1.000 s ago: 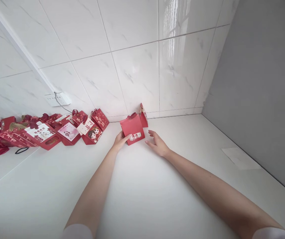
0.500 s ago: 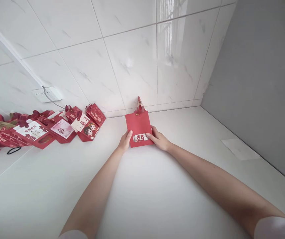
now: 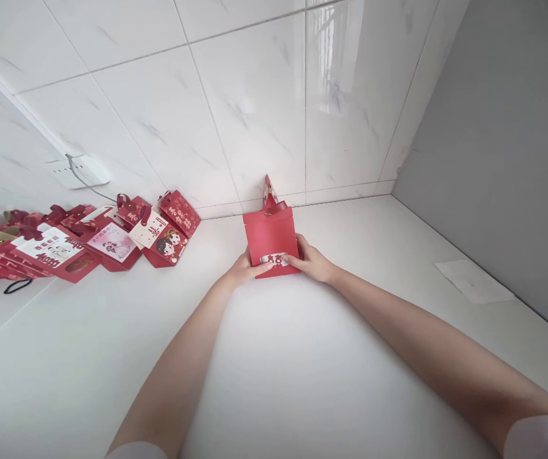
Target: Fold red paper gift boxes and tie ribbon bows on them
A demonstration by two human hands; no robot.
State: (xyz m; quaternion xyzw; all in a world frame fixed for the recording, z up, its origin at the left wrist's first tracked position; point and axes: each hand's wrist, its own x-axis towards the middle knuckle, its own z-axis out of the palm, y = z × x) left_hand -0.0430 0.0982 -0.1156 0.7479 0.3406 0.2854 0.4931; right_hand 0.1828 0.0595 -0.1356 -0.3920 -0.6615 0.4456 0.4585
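A red gift box (image 3: 270, 234) with a window near its lower edge stands on the white table, its plain red face toward me. Through the window shows a white piece with red characters. My left hand (image 3: 242, 269) grips the lower left side, its thumb lying across the front below the window. On the right side my right hand (image 3: 312, 258) holds the box, thumb over the window's right end and fingers behind. A ribbon handle (image 3: 276, 209) shows at the top. Directly behind, a patterned red pointed piece (image 3: 268, 191) rises; whether it belongs to the same box is unclear.
Several red gift boxes (image 3: 115, 245) with ribbon handles stand in a row at the left by the tiled wall. A black loop (image 3: 18, 286) lies before them. A wall socket (image 3: 80, 172) has a grey cable. A white sheet (image 3: 474, 282) lies at right, beside a grey panel (image 3: 503, 159).
My left thumb has moved from the box's left edge to the right, across its lower front. The right hand keeps its hold. The view has shifted slightly.
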